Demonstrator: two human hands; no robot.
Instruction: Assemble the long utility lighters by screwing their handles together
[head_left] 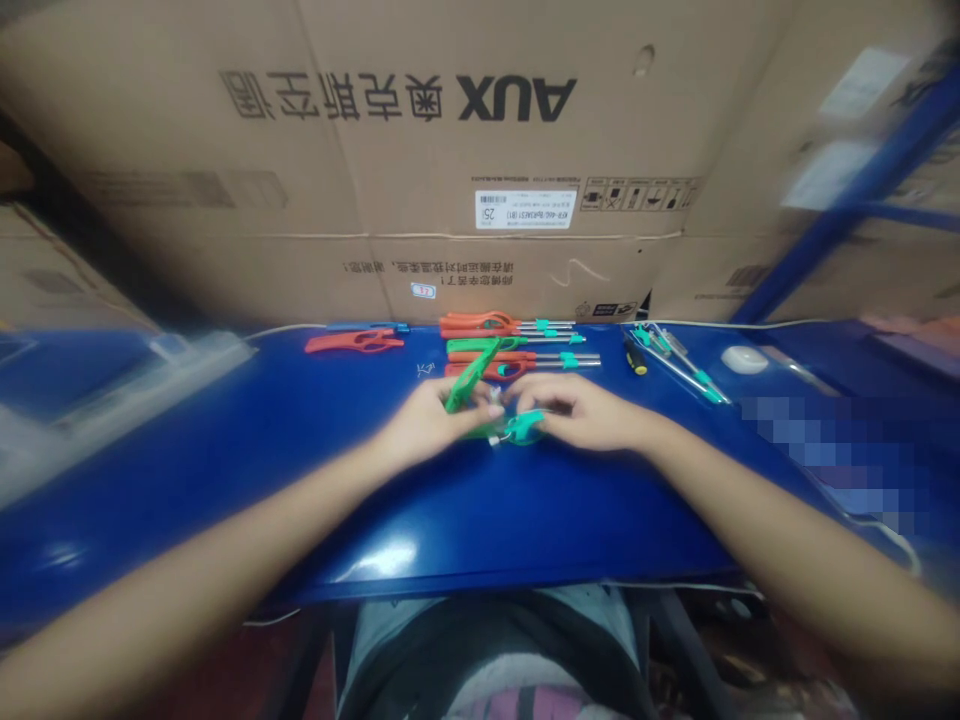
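Observation:
In the middle of the blue table my left hand (pixel 439 415) is closed around a green lighter handle (pixel 474 375), which slants up and to the right. My right hand (pixel 581 408) is close beside it, fingers bent and pinching a small teal piece (pixel 525 427). Between the two hands a small whitish part (pixel 495 395) shows, partly covered by fingers and too blurred to name. Just behind the hands lie several long-necked lighters: orange ones (pixel 480 325) and a green one (pixel 469 345), with metal tubes and teal bits pointing right.
Red-orange handle pieces (pixel 356 341) lie at the back left. Toward the right are a black-and-yellow screwdriver (pixel 634 353), metal tubes with teal bits (pixel 686 370) and a white rounded object (pixel 745 360). A large cardboard sheet (pixel 375 180) stands behind the table (pixel 360 500). Clear plastic (pixel 112 400) lies left.

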